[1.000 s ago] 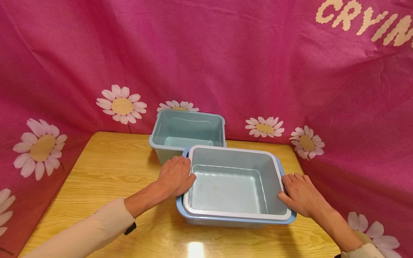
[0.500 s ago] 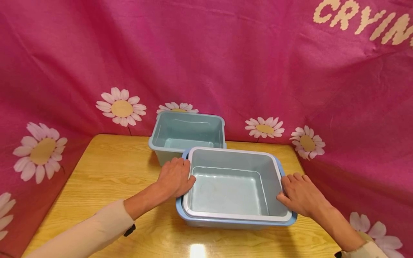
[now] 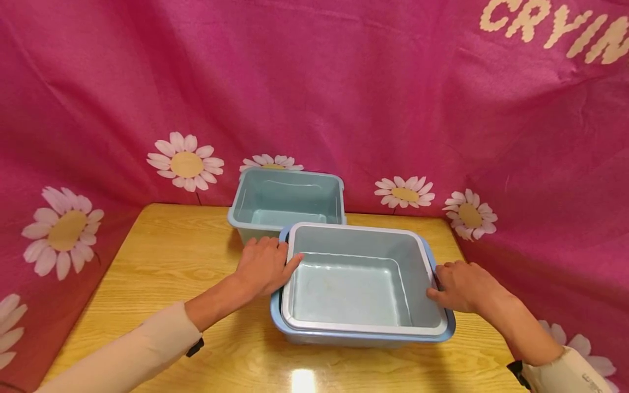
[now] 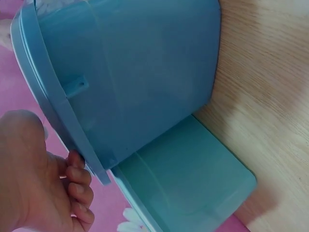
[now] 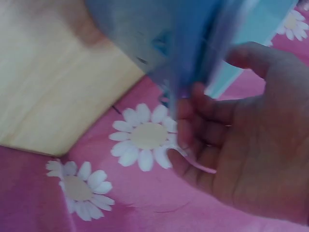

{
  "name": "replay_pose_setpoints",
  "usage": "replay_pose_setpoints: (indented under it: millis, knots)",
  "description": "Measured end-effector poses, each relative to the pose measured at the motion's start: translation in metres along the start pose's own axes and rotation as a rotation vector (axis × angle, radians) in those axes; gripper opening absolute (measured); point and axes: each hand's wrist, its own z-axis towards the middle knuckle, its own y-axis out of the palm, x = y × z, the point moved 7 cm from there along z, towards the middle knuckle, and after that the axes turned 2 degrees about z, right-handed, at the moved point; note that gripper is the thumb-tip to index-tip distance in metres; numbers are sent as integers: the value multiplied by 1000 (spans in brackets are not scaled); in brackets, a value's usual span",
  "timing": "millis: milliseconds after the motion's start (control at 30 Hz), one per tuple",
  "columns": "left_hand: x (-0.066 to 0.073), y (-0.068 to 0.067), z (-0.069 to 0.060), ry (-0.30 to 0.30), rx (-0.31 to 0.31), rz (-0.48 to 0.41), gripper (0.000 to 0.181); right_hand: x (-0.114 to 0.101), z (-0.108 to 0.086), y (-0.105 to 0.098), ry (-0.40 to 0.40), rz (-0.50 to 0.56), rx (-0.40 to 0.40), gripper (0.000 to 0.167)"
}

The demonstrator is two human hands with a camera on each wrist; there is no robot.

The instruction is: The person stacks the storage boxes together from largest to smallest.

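Two smooth plastic-looking tubs sit nested on the desk (image 3: 177, 256), at 5 o'clock from the centre of the head view. The inner one, a grey bin (image 3: 354, 289), is a rounded rectangle with a pale rim, a shiny floor and a stepped line low on its walls. Around it is the blue-rimmed bin (image 4: 140, 72), with a wider lip, flat tapering sides and a small moulded lug below the lip.

Taking the grey bin as the dial, the left grip (image 3: 263, 266) is at 9 o'clock, narrow on the grey bin's rim, fingers curled outside and thumb over the inner edge. The right grip (image 3: 464, 285) at 3 o'clock holds the opposite rim likewise; motion blurs its wrist view. Each hides part of the rim.

Between 10 and 11 o'clock stands a deep teal bin (image 3: 290, 188), its near right corner covered by the nested pair; whether they touch I cannot tell. The desk has glossy yellow wood grain and a bright glare at 7 o'clock. Creased pink cloth (image 3: 319, 82) printed with white daisies (image 3: 187, 164) hangs from 9 round to 3, with cream letters (image 3: 560, 27) between 1 and 2.
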Motion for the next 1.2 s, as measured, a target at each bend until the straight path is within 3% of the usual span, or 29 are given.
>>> replay_pose_setpoints:
  millis: [100,267,367,800,1200]
  knots:
    - [-5,-2,2,-9,-1,0,54,-1,2,-11,4,7,20,35]
    - [-18,-10,4,-13,53,2,51,-13,11,-32,-76,4,202,22]
    - [-28,-16,6,-25,87,-12,48,-19,18,-42,-96,14,263,19]
    - [-62,-31,16,-89,63,-28,52,-52,50,-63,-161,95,254,26]
    - [-89,-31,25,-88,32,-23,46,-52,89,-70,-175,163,231,23]
